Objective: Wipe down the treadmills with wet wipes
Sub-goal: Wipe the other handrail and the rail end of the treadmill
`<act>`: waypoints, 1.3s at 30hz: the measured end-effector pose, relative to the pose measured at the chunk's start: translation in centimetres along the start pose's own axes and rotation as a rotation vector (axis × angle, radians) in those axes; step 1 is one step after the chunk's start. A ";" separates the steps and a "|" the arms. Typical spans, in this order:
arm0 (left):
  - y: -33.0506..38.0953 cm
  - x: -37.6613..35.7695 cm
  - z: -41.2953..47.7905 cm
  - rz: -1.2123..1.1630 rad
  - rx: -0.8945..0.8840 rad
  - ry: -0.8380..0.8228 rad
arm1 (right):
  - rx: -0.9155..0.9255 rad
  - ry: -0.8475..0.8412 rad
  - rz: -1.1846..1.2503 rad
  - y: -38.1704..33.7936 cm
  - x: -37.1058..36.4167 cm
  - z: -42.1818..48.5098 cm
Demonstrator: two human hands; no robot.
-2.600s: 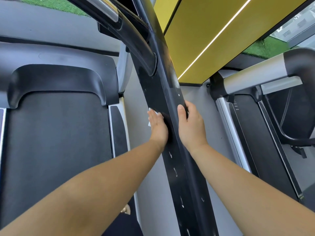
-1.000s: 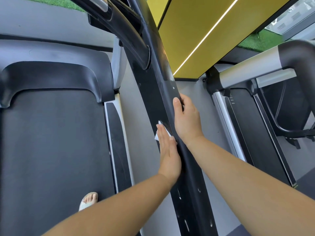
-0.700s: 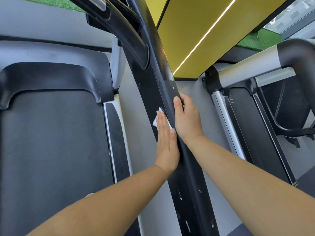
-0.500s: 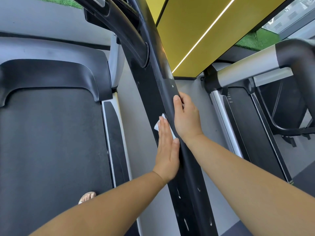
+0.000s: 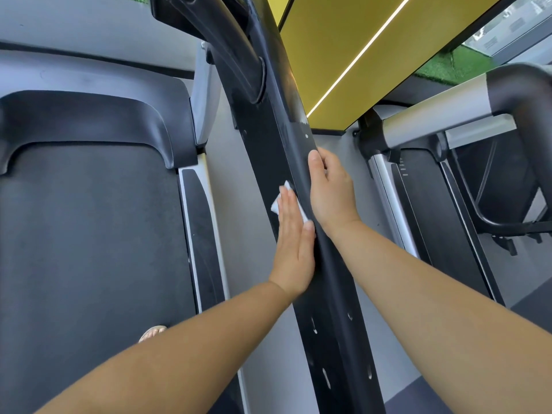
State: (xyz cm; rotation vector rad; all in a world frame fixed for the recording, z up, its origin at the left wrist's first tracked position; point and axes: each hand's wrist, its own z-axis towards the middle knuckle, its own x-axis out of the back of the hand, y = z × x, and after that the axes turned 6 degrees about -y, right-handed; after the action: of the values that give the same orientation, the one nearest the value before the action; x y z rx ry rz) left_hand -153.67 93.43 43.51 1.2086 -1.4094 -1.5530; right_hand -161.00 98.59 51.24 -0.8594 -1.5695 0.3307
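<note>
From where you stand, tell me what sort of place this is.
Probably a gym: a treadmill belt on the left, a second treadmill on the right with its handrail, and a black upright between them.

The upright [image 5: 268, 138] is flanked by a treadmill belt [image 5: 89, 249] left and a second treadmill [image 5: 433, 210] right. A wipe [image 5: 275, 205] is pinned against it under the left hand [image 5: 294, 249].

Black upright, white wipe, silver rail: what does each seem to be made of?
Black upright: moulded plastic or painted metal, semi-gloss, judging by its soft sheen and smeary highlights. White wipe: thin nonwoven cloth, it seems, creased flat under the left hand. Silver rail: probably brushed aluminium, satin, with an even dull shine; its black grip looks like rubber or foam.
</note>
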 end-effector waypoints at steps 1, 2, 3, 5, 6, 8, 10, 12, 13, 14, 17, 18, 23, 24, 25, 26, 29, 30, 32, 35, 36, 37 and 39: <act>0.2 0.4 0.8 0.007 -0.002 0.013 | -0.002 -0.006 0.021 -0.1 0.0 -0.1; 0.3 0.7 1.2 0.015 -0.007 0.024 | -0.006 -0.010 0.042 -0.2 0.1 -0.2; 0.2 0.7 1.2 0.015 -0.011 0.028 | -0.010 -0.017 0.058 -0.2 0.2 -0.3; 0.1 -0.1 -0.1 -0.016 -0.004 0.015 | -0.002 -0.047 0.074 -0.4 0.5 -0.5; 0.0 -0.7 -1.2 -0.037 0.007 0.005 | 0.010 -0.063 0.072 -0.5 0.6 -0.7; -0.3 -1.9 -3.3 -0.064 0.031 -0.004 | 0.042 -0.083 0.032 -0.4 0.9 -1.3; -0.5 -2.4 -3.8 -0.069 0.054 0.008 | 0.056 -0.097 -0.017 0.4 1.1 -2.5; -0.4 -2.0 -2.7 -0.064 0.083 0.031 | 0.019 -0.119 -0.066 1.6 1.2 -4.2; -0.3 -1.7 -1.9 -0.069 0.104 0.045 | 0.001 -0.132 -0.087 2.2 1.2 -4.9; -0.1 -1.4 -1.2 -0.076 0.123 0.060 | -0.009 -0.141 -0.101 2.8 1.2 -5.5; 0.1 -1.4 -0.8 -0.101 0.144 0.083 | -0.011 -0.102 -0.102 3.6 0.9 -6.2; 0.0 -1.8 -1.4 -0.114 0.143 0.080 | -0.001 -0.079 -0.106 3.6 0.8 -6.2; -0.8 -3.9 -5.1 -0.171 0.162 0.055 | 0.015 -0.041 -0.122 3.5 0.6 -6.1; -0.9 -3.8 -4.8 -0.171 0.171 0.062 | 0.017 -0.038 -0.125 3.5 0.7 -6.1; -0.8 -3.5 -4.3 -0.169 0.182 0.073 | 0.018 -0.036 -0.125 3.5 0.7 -6.1; -0.7 -3.1 -3.5 -0.167 0.197 0.085 | 0.018 -0.034 -0.121 3.5 0.7 -6.1; -1.0 -1.9 -1.1 -0.159 0.236 0.121 | 0.014 -0.029 -0.114 3.6 0.7 -6.1; -1.1 -1.8 -0.9 -0.157 0.241 0.131 | 0.012 -0.028 -0.114 3.6 0.7 -6.1; -1.1 -2.4 -1.8 -0.174 0.239 0.131 | 0.012 -0.026 -0.108 3.6 0.7 -6.0; -1.4 -3.8 -4.8 -0.214 0.256 0.096 | 0.010 -0.029 -0.096 3.6 0.7 -6.0; -1.7 -4.0 -5.3 -0.224 0.275 0.087 | 0.012 -0.029 -0.096 3.6 0.7 -6.0; -1.8 -4.0 -5.3 -0.226 0.291 0.087 | 0.014 -0.028 -0.097 3.6 0.7 -6.1; -1.9 -3.3 -4.0 -0.211 0.303 0.110 | 0.016 -0.029 -0.098 3.6 0.7 -6.0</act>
State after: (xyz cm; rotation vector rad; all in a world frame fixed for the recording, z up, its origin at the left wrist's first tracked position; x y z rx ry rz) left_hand -148.71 95.52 42.32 1.6446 -1.5217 -1.4177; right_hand -154.09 99.94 50.58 -0.7650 -1.6282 0.2861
